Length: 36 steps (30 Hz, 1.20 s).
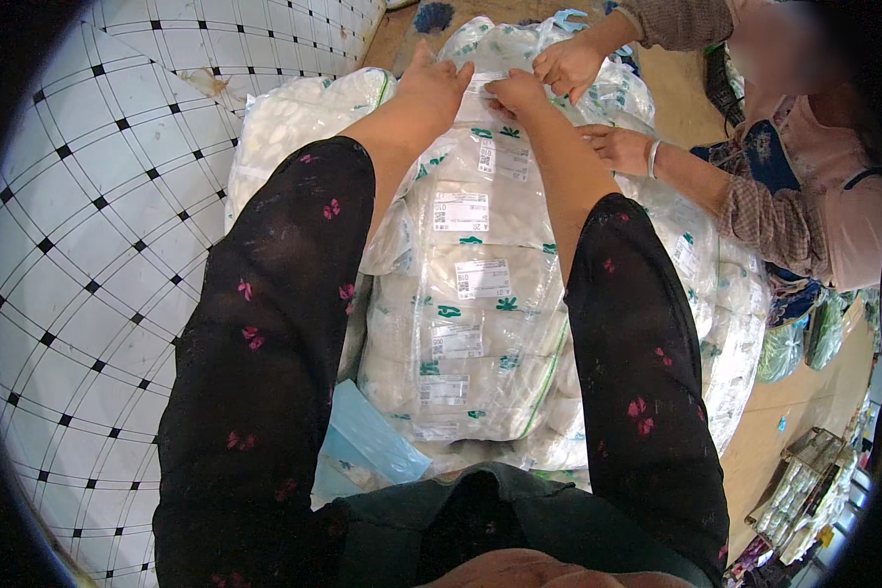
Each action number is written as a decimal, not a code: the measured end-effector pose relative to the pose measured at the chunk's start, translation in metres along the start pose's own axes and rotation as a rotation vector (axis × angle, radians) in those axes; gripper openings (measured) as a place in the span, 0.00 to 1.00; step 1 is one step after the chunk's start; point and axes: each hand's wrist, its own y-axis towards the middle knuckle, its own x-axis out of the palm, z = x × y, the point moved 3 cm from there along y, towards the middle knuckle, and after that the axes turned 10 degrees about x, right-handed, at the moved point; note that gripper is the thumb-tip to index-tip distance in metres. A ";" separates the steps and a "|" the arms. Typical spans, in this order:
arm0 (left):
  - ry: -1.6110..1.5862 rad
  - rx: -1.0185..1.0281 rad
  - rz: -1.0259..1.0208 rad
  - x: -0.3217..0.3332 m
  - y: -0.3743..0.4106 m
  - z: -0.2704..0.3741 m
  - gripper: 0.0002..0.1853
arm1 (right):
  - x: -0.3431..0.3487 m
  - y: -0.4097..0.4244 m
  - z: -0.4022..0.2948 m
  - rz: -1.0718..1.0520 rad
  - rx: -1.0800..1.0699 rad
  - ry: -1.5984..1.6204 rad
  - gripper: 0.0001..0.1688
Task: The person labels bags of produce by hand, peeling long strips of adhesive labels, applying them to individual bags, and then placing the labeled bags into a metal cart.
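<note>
Before me lies a large clear plastic bag point(393, 316) holding stacked plastic-wrapped packages. White printed labels with codes, such as one label point(483, 279), run in a column down the packages, among green marks. At the far end of the bag my left hand point(434, 84) rests with fingers spread. My right hand point(516, 94) is close by on the right, its bent fingers at the plastic near a whitish label; whether it pinches the plastic cannot be told. A blue plastic sheet point(378, 434) lies near my body.
A co-worker at the right has one hand point(572, 65) beside my right hand and another hand point(621, 149) on the bags. More filled bags point(301, 110) lie at left and right. A white tiled surface point(95, 242) is at left; a crate point(801, 470) stands lower right.
</note>
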 end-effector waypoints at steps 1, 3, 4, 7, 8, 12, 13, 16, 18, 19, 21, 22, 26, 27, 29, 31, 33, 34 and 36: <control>0.012 -0.008 0.000 0.003 -0.005 -0.002 0.36 | -0.003 0.008 0.000 0.058 -0.067 -0.200 0.16; -0.022 0.016 0.036 0.000 0.003 0.002 0.36 | -0.016 0.035 0.039 0.007 -0.023 -0.381 0.15; -0.041 0.015 0.043 0.002 0.003 0.001 0.36 | -0.021 0.031 0.049 0.029 -0.013 -0.329 0.15; -0.055 0.022 0.046 0.000 0.006 0.003 0.36 | -0.029 0.030 0.060 -0.047 0.193 -0.012 0.14; -0.062 0.022 0.036 -0.002 0.007 0.003 0.36 | -0.032 0.029 0.062 -0.096 0.290 0.123 0.14; -0.062 -0.006 0.004 0.000 0.001 -0.002 0.36 | -0.032 -0.008 0.031 -0.095 0.413 0.245 0.18; -0.054 -0.001 0.015 -0.001 0.004 0.000 0.36 | -0.029 -0.002 0.038 -0.080 0.393 0.135 0.20; -0.093 -0.004 0.030 0.002 0.005 -0.002 0.36 | -0.028 0.006 0.039 -0.065 0.153 -0.262 0.26; -0.106 -0.010 0.036 0.003 0.005 -0.002 0.36 | -0.029 0.004 0.037 -0.057 0.005 -0.426 0.30; -0.113 -0.011 0.041 0.002 0.004 -0.002 0.36 | -0.030 0.003 0.038 -0.049 -0.030 -0.450 0.33; -0.117 -0.032 0.025 0.001 0.005 -0.001 0.36 | -0.033 0.003 0.040 -0.015 -0.081 -0.504 0.35; -0.119 -0.041 0.018 0.000 0.006 0.000 0.36 | -0.034 0.003 0.042 0.012 -0.097 -0.536 0.36; -0.159 -0.110 0.140 0.004 0.010 -0.002 0.37 | -0.043 -0.010 0.050 -0.003 0.049 -0.547 0.39; -0.217 -0.122 0.122 -0.001 0.014 -0.001 0.37 | -0.050 -0.016 0.052 -0.047 0.104 -0.561 0.39; -0.291 -0.165 0.118 0.003 0.015 -0.005 0.39 | -0.061 -0.024 0.049 -0.156 0.191 -0.586 0.43; -0.332 -0.180 0.183 0.003 0.019 -0.003 0.40 | -0.069 -0.031 0.059 0.038 0.005 -0.588 0.37; -0.425 -0.178 0.129 0.000 0.022 -0.003 0.42 | -0.068 -0.034 0.060 0.034 -0.012 -0.675 0.31; -0.466 -0.186 0.097 -0.001 0.020 -0.006 0.42 | -0.065 -0.046 0.048 0.128 -0.100 -0.677 0.29; -0.598 -0.044 0.138 -0.005 0.021 -0.005 0.41 | -0.051 -0.079 0.025 0.316 -0.278 -0.677 0.24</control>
